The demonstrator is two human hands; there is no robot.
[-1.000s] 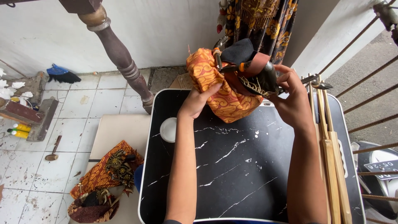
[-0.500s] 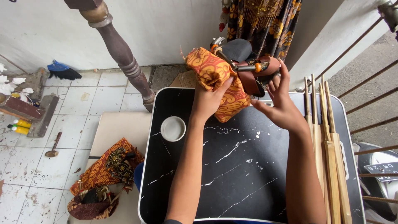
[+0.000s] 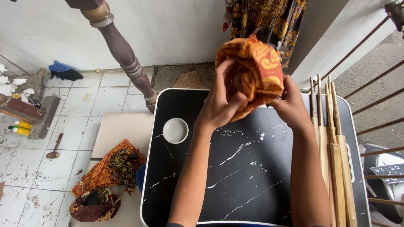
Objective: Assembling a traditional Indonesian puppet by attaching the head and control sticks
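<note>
Seen from above: black marble-patterned tabletop (image 3: 252,176) with a pale rim. Held up over its far edge, a bundle of orange patterned cloth (image 3: 256,69), gripped by the left hand (image 3: 221,103) on one side and the right hand (image 3: 290,105) on the other. Small white round dish (image 3: 175,130) near the tabletop's left edge. Bamboo sticks (image 3: 332,155) lying along the right side. Orange patterned puppet pieces (image 3: 105,176) on a low beige board beside the tabletop. Small hammer (image 3: 54,147) on the tiled floor.
</note>
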